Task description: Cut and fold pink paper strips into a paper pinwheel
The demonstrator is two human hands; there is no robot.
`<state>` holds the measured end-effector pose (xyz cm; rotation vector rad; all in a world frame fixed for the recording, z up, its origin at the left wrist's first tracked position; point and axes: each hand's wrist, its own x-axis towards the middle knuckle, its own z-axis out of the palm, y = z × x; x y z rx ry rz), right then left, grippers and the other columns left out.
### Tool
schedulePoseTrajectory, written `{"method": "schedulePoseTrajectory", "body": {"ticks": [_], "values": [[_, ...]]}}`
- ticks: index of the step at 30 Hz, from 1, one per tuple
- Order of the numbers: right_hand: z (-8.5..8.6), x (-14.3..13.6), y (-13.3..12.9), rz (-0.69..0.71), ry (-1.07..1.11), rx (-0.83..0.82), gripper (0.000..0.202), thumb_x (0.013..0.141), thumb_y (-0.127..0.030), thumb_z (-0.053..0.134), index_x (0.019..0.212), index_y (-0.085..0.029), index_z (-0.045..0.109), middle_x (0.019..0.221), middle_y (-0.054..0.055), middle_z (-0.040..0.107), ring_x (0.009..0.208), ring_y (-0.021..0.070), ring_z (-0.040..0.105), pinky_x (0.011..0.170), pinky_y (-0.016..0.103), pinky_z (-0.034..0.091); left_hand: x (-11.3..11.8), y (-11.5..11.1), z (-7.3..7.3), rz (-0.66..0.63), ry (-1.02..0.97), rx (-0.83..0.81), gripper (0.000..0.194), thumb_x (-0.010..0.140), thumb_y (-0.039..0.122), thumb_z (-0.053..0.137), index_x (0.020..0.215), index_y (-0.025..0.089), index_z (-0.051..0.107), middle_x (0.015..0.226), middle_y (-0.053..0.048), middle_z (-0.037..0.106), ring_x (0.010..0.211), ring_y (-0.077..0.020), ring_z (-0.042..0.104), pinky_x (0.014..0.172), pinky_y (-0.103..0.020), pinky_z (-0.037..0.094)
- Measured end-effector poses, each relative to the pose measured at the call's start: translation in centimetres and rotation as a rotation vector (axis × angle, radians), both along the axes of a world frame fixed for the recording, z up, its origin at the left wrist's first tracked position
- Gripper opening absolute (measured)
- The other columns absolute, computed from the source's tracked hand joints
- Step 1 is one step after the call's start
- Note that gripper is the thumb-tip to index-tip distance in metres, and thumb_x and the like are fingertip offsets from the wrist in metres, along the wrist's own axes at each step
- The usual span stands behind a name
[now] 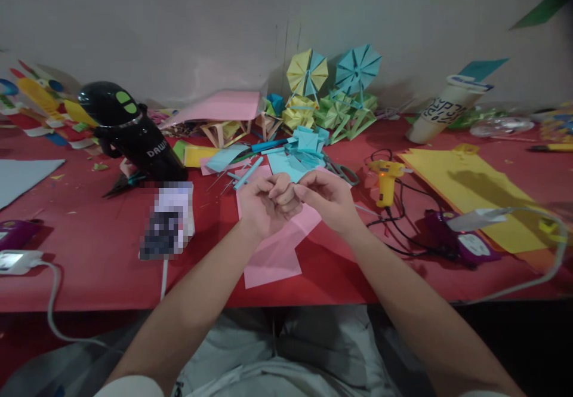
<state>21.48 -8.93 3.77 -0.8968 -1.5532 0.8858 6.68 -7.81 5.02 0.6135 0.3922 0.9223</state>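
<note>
Okay, left hand (271,206) and right hand (331,201) meet, fingers curled inward; can't tell if they grip anything. Pink paper (274,267) lies beneath the fingers on red table (331,283), blue paper (286,166) just beyond.

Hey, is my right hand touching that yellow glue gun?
Apart. The head view shows a strip of red tabletop between the right hand and the yellow glue gun.

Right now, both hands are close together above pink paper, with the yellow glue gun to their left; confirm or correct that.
Only the side is wrong: the head view shows the yellow glue gun to the right, past the right hand.
</note>
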Motion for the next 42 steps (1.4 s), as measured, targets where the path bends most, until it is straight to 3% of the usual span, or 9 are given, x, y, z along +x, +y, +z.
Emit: {"method": "schedulePoseTrajectory", "body": {"ticks": [10, 16, 20, 30, 42], "values": [[-0.4, 0.4, 0.2, -0.031, -0.025, 0.071, 0.024, 0.085, -0.039, 0.066, 0.072, -0.020, 0.063, 0.065, 0.000, 0.059, 0.061, 0.0134, 0.055, 0.058, 0.029, 0.048, -0.1, 0.3, 0.0, 0.009, -0.013, 0.051, 0.023, 0.062, 0.021, 0.044, 0.053, 0.020, 0.023, 0.050, 0.002, 0.020, 0.043, -0.0089, 0.023, 0.044, -0.024, 0.026], [-0.4, 0.5, 0.0, -0.155, -0.210, 0.280, 0.007, 0.083, -0.024, 0.063, 0.081, -0.022, 0.069, 0.077, 0.004, 0.069, 0.070, 0.0170, 0.062, 0.068, 0.033, 0.052, -0.1, 0.8, -0.2, 0.093, 0.073, 0.113, 0.018, 0.063, 0.017, 0.046, 0.052, 0.018, 0.032, 0.050, 0.003, 0.023, 0.042, -0.0071, 0.022, 0.042, -0.020, 0.022], [-0.7, 0.6, 0.3, -0.224, -0.314, 0.367, 0.011, 0.081, -0.017, 0.061, 0.082, -0.024, 0.070, 0.078, 0.003, 0.071, 0.072, 0.0181, 0.064, 0.069, 0.034, 0.053, -0.1, 1.1, -0.5, 0.128, 0.143, 0.137, 0.016, 0.064, 0.015, 0.046, 0.051, 0.017, 0.035, 0.050, 0.004, 0.024, 0.042, -0.0062, 0.022, 0.042, -0.019, 0.021], [-1.3, 1.0, 0.7, -0.205, -0.397, 0.370, 0.013, 0.079, -0.014, 0.058, 0.078, -0.023, 0.068, 0.075, 0.003, 0.070, 0.067, 0.0161, 0.061, 0.066, 0.031, 0.051, 0.3, 1.2, -1.1, 0.134, 0.272, 0.271, 0.013, 0.061, 0.014, 0.045, 0.050, 0.016, 0.041, 0.049, 0.003, 0.028, 0.043, -0.0056, 0.021, 0.044, -0.019, 0.016], [-1.4, 1.3, 0.8, -0.209, -0.492, 0.341, 0.013, 0.078, -0.014, 0.059, 0.070, -0.023, 0.063, 0.069, 0.002, 0.065, 0.063, 0.0151, 0.056, 0.061, 0.029, 0.046, 0.6, 1.1, -1.3, 0.146, 0.386, 0.264, 0.018, 0.063, 0.009, 0.045, 0.049, 0.017, 0.036, 0.048, 0.004, 0.025, 0.045, -0.0057, 0.019, 0.045, -0.019, 0.015]]}}
